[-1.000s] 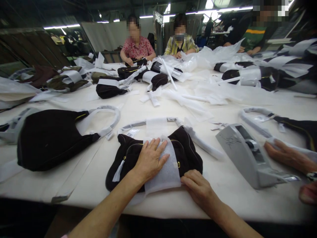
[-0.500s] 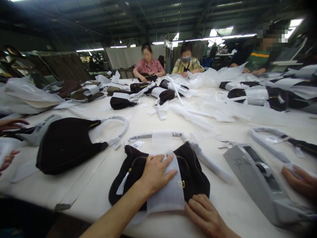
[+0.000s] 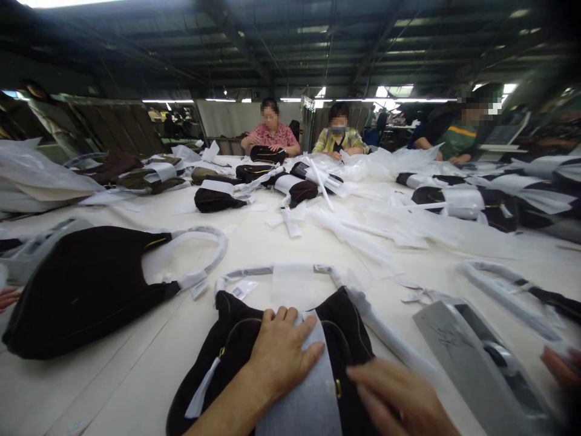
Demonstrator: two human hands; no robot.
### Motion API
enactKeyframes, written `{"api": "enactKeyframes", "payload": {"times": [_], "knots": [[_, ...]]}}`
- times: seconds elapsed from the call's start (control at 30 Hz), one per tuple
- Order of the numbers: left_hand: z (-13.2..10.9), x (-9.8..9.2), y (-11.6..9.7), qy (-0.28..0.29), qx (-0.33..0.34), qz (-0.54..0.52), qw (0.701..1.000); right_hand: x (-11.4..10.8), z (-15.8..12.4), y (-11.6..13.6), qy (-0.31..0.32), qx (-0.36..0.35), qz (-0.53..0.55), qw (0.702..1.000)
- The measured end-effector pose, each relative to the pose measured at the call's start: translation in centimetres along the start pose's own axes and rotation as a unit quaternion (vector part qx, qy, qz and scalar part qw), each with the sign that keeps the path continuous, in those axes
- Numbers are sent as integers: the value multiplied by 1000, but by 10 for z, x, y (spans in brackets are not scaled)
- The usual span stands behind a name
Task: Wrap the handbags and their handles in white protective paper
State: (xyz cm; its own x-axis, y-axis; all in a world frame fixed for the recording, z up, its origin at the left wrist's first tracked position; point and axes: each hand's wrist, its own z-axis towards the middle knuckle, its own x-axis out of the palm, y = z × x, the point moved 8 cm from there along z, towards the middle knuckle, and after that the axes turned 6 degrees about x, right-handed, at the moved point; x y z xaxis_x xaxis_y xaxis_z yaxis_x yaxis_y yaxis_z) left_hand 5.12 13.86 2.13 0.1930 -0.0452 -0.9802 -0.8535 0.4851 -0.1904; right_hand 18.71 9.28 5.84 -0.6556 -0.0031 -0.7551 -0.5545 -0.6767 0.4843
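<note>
A black handbag lies in front of me, its handle wrapped in white material and pointing away. A strip of white paper runs over the bag's middle. My left hand lies flat on the strip, fingers spread, pressing it against the bag. Over the bag's right side is my right hand, blurred, near a small yellow metal piece; whether it touches the bag I cannot tell. A wrapped zipper pull hangs on the left. The bag's near edge is out of frame.
Another black handbag lies to my left. A grey tape dispenser stands at right, beside a co-worker's hand. Wrapped bags and white wrapping sheets cover the table's far part, where several people sit.
My right hand has lifted from the bag's lower right edge and moved up. The left hand stays on the strip. The view has tilted upward, and the left handbag appears nearer.
</note>
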Motion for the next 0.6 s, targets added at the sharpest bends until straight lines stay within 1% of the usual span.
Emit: {"api": "enactKeyframes", "payload": {"times": [0.03, 0.07, 0.1, 0.13, 0.2, 0.27, 0.33, 0.4, 0.43, 0.47, 0.57, 0.6], "knots": [[-1, 0, 1, -3, -2, -5, 1000, -8, 23, -20, -15, 64, -7, 998], [-1, -1, 1, -4, -3, -11, 1000, -13, 47, -40, -34, 110, -21, 993], [-1, -1, 1, -4, -5, -17, 1000, -12, 71, -58, -33, 134, -37, 990], [-1, -1, 2, -3, -6, -24, 1000, -4, 95, -76, -14, 147, -59, 987], [-2, -2, 3, 3, -11, -37, 999, 28, 135, -113, 74, 171, -143, 972], [-2, -1, 5, 8, -18, -51, 999, 60, 161, -139, 119, 168, -163, 965], [-2, 1, 8, 13, -23, -64, 998, 85, 175, -156, 141, 167, -171, 961], [-3, 3, 9, 21, -26, -77, 996, 96, 183, -165, 140, 171, -181, 958], [-3, 4, 10, 25, -28, -82, 996, 96, 186, -167, 130, 175, -186, 958], [-3, 5, 11, 28, -30, -87, 995, 91, 190, -167, 112, 180, -192, 958], [-4, 5, 11, 32, -33, -92, 995, 57, 197, -158, 40, 193, -202, 959], [-4, 4, 11, 32, -33, -91, 995, 46, 197, -152, 26, 186, -197, 962]]}}
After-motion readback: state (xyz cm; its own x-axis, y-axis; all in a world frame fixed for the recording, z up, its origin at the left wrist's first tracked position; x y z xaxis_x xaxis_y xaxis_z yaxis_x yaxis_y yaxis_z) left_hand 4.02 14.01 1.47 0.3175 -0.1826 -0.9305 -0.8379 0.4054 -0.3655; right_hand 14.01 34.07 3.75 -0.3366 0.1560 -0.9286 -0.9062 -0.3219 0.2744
